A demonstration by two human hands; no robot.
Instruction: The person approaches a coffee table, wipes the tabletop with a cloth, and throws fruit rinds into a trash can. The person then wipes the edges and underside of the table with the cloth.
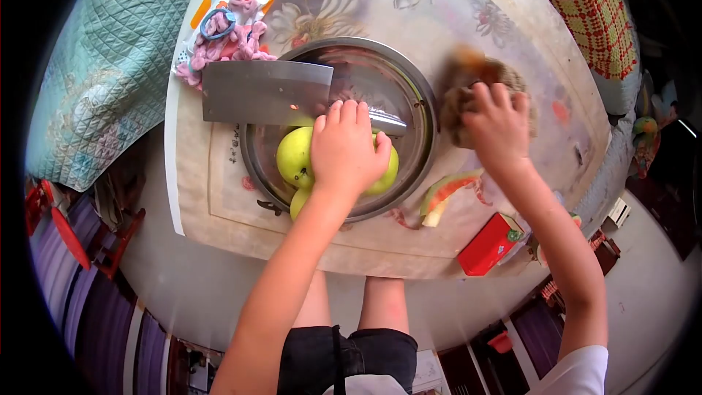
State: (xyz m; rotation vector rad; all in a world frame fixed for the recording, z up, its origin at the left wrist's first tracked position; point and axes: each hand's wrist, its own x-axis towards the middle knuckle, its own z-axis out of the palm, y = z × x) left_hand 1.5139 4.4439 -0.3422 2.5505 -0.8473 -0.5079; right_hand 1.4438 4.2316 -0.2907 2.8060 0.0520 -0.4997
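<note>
Probably apples (295, 157) inside metal basin (415, 161)

The table (431, 14) bears a metal basin (351, 42), melon rind (447, 189), red box (486, 243).

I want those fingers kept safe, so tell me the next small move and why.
Probably ease the cleaver off the bowl and lay it on the table: its blade juts past the rim, right beside the left hand over the green fruit. Whether that hand grips it, I can't tell.
</note>
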